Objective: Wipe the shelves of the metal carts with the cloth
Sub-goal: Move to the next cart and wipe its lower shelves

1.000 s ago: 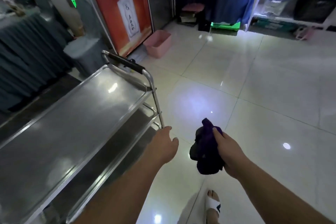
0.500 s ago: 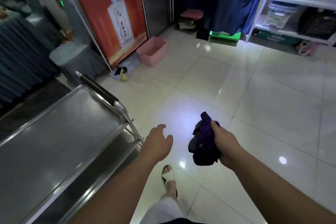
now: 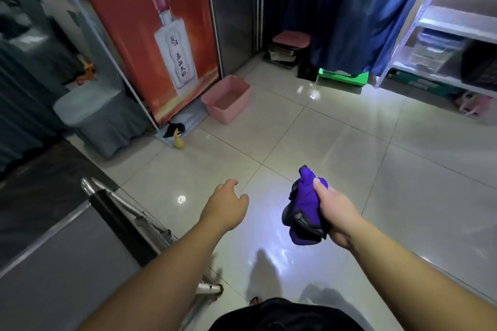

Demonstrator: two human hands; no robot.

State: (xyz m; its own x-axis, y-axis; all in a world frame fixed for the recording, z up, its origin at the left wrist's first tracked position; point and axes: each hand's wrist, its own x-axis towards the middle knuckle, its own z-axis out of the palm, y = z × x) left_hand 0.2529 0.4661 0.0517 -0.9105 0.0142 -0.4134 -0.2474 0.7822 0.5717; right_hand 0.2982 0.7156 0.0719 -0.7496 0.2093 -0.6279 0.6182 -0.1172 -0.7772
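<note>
Cloth (image 3: 305, 212) bunched in the right hand (image 3: 336, 213), metal cart (image 3: 61, 263) at lower left.

Head view: purple with dark patches, the cloth is crumpled into a wad, one tip poking up above the thumb; the right hand's fingers curl round it over the tiled floor (image 3: 349, 142). The left hand (image 3: 227, 205) hangs loose, holding nothing, just beside the cart's black-gripped handle (image 3: 118, 220). The cart's top shelf is dull grey steel with a raised edge. A pink bin (image 3: 227, 99) stands by the red poster (image 3: 150, 27).
</note>
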